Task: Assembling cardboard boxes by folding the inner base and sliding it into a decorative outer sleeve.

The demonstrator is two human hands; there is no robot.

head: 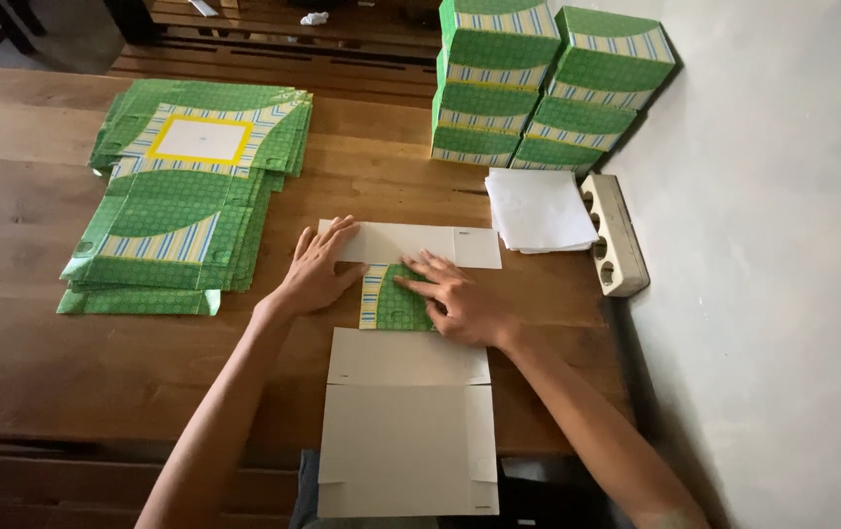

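One flat blank (408, 392) lies mid-table, a green flap (396, 299) pressed down by left hand (315, 274) and right hand (462, 302) (fingers spread, gripping nothing). Boxes (548, 83) are stacked finished; a pile (190, 196) remains unfolded.

Centre: unfolded carton blank (407, 392), grey-white inside, green flap. Upper left: stack of flat green striped cartons (185, 196), white yellow-bordered label panel (201, 140). Upper right: stacked assembled green boxes (543, 83).

Carton blank's (407, 431) near edge below the frame; folded panel partly under hands.
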